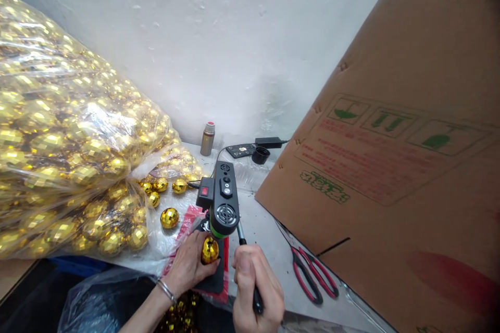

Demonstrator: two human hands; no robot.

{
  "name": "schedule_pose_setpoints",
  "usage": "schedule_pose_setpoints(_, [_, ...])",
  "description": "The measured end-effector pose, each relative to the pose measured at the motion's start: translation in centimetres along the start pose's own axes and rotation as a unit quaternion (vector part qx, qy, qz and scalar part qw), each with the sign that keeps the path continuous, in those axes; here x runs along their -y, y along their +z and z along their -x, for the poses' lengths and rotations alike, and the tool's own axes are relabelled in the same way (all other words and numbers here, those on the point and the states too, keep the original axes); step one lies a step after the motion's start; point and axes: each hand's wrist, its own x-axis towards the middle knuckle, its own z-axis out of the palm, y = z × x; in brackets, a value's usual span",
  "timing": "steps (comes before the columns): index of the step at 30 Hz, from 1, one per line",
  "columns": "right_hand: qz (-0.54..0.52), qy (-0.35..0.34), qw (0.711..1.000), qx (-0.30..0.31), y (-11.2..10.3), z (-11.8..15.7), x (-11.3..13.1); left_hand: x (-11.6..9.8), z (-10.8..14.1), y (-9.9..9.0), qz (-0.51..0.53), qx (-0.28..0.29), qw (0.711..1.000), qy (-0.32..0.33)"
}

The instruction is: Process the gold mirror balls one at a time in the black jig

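Observation:
Between the thumb and fingers of my left hand [191,264] is a gold mirrored ball [210,250], held beneath the head of a black tabletop press-like machine [225,200]. A red switch sits on the machine's side box, and a green ring shows under its head. My right hand [258,289] is wrapped round the black-gripped lever [242,239] at the machine's right side. The machine's dark base [214,282] rests on a red plastic sheet [225,294]. Several loose gold balls [169,218] lie to its left.
A big clear bag [89,161] of gold balls fills the left. Red-handled scissors [312,276] lie at right beside a tall cardboard box [390,156]. Behind the machine stand a small bottle [208,139], a black cap [260,155] and a power adapter [270,142]. More balls [182,315] lie below the table edge.

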Motion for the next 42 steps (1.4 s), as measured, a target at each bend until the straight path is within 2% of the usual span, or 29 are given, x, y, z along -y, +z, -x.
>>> schedule_pose_setpoints(4, [-0.004, 0.004, 1.0, -0.012, 0.2, 0.6, 0.0, 0.3, 0.0, 0.8, -0.028, -0.003, 1.0, -0.013])
schedule_pose_setpoints(15, [0.072, 0.003, 0.996, -0.046, 1.0, 4.3, -2.0, 0.3, 0.1, 0.6, -0.002, 0.02, 1.0, -0.012])
schedule_pose_setpoints(23, [0.039, -0.011, 0.997, -0.059, 1.4, 4.6, -2.7, 0.4, 0.2, 0.8, 0.014, 0.024, 1.0, -0.01])
schedule_pose_setpoints(31, [0.072, -0.022, 0.995, -0.062, 1.3, 4.7, -2.7, 0.4, 0.2, 0.7, 0.011, 0.013, 1.0, -0.012])
schedule_pose_setpoints(38, [0.064, -0.08, 0.989, -0.106, 2.1, 4.9, -4.2, 0.5, 0.1, 0.9, -0.012, -0.01, 1.0, 0.0])
schedule_pose_setpoints(42, [0.053, -0.108, 0.99, -0.07, 1.5, 5.2, -5.2, 0.4, 0.0, 0.8, -0.015, -0.002, 1.0, -0.002])
